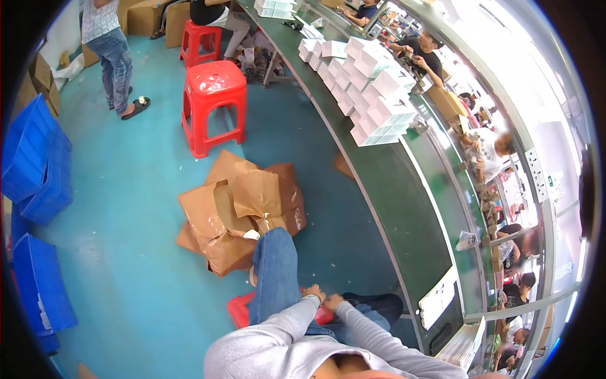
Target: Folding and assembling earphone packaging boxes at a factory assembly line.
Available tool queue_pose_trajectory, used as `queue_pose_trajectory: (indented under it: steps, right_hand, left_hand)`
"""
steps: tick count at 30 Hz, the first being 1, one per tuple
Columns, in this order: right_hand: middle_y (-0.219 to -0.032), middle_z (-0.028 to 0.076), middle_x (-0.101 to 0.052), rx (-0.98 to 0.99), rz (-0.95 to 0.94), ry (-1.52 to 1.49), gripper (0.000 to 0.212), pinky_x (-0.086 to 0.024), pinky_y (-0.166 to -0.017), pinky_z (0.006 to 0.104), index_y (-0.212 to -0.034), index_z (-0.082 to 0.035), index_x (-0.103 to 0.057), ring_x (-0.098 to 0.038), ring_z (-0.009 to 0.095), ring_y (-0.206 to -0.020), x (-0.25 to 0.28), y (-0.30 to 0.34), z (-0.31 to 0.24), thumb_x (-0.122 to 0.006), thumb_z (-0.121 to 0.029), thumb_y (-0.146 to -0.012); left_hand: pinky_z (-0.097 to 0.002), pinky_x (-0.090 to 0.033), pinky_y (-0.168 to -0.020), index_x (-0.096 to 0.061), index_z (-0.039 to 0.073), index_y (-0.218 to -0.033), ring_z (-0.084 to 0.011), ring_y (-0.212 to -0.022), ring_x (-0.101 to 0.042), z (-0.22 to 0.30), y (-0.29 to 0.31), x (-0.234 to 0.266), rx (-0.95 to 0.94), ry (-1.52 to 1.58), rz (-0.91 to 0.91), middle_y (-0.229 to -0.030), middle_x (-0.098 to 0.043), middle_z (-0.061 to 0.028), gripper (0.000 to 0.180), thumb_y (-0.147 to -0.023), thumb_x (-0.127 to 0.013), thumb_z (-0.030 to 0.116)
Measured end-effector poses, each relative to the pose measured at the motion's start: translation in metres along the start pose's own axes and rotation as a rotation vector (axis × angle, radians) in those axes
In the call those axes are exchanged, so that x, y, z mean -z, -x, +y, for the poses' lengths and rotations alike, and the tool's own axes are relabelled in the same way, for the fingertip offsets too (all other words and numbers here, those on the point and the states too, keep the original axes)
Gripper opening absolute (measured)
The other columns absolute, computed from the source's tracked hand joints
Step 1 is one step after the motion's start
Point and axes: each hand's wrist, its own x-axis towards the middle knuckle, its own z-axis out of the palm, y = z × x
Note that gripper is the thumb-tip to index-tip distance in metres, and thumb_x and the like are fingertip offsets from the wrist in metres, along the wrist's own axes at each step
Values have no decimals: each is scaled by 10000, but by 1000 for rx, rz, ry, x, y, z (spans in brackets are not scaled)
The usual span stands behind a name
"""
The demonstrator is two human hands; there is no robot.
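My left hand (314,292) is in front of my lap, beside my raised jeans-clad left leg, with its fingers curled. My right hand (332,302) is close to it on the right, also curled. What the fingers close on, if anything, is too small to make out. Just below both hands shows part of a red plastic stool (240,310), mostly hidden by my legs and sleeves. Crumpled brown paper packaging (218,221) lies on the floor past my left foot.
A long green workbench (394,196) curves along my right, bearing stacked white boxes (369,88) and a pile of white sheets (437,297). Another red stool (214,104) stands ahead. Blue crates (41,284) line the left. People sit beyond the bench; one person (107,57) stands far left.
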Motion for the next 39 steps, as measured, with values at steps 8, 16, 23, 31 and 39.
queue_pose_trajectory:
  steps: [8, 16, 23, 31, 39]
  right_hand:
    - [-1317, 245, -406, 680, 520, -318, 698, -372, -997, 364, -1366, -8, -275, -444, 336, -1197, 364, 44, -230, -502, -52, -707]
    - [-613, 140, -532, 627, 887, -300, 545, -449, -348, 375, -1260, -10, -319, -529, 250, -423, 663, 116, -376, -517, -34, -753]
    - [-509, 40, -439, 613, 662, -515, 79, -414, -327, 326, -696, -45, -485, -413, 132, -358, 710, 73, -392, -507, -49, -772]
    - [-781, 78, -596, 1047, 601, -344, 385, -468, -491, 227, -1131, -55, -596, -532, 119, -504, 548, 177, -312, -521, -105, -756]
    - [-547, 76, -495, 1953, -26, -627, 139, -396, -445, 313, -856, -42, -665, -451, 208, -446, 454, 276, -194, -570, 39, -793]
  left_hand:
    - [-387, -394, -965, -455, 51, -1256, -346, -1133, -500, -21, -45, -30, 93, 341, 76, -1204, -524, -222, 601, -733, -548, 331]
    - [-374, -417, -942, -399, 69, -1298, -318, -1109, -525, 8, -32, -21, 49, 206, -77, -1201, -545, -168, 626, -760, -557, 348]
    - [-355, -433, -917, -377, 63, -1320, -294, -1074, -553, -10, -47, -28, 43, 265, -39, -1151, -582, -151, 655, -755, -567, 334]
    - [-352, -412, -944, -381, 65, -1315, -299, -1113, -522, -6, -50, -33, 5, 230, -140, -1186, -558, -150, 644, -756, -557, 330]
    - [-366, -406, -949, -426, 47, -1278, -326, -1116, -514, -29, -81, -100, -90, 240, -92, -1222, -512, -211, 645, -731, -581, 353]
